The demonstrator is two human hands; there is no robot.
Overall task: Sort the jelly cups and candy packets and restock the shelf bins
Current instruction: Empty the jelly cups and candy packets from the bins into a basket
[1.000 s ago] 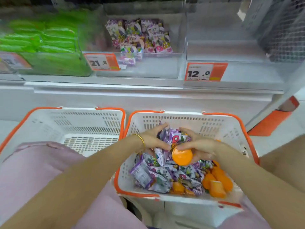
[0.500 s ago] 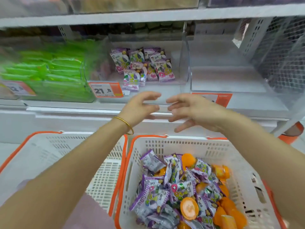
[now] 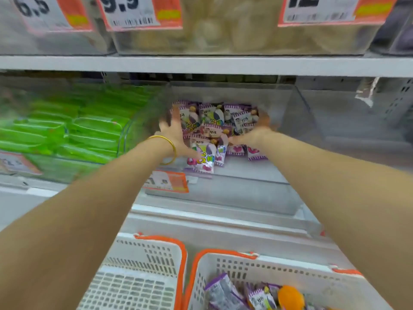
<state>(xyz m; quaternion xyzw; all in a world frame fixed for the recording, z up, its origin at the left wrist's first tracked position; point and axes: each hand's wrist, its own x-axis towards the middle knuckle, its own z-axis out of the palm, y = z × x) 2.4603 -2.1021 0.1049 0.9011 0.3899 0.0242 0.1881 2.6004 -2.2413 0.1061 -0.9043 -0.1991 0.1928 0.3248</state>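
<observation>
Candy packets sit heaped in the clear bin at frame centre. They lie between the left hand, whose fingers are spread apart, and the right hand, whose fingers are too blurred to tell.

The candy packets are purple and white with striped purple edges, pink hearts and yellow lettering; the packets in the next bin are bright green. A gold bangle circles my wrist, and the price tag is white and orange with black digits. The left basket and right basket are white, slotted, orange-rimmed; the jelly cup is orange.
</observation>
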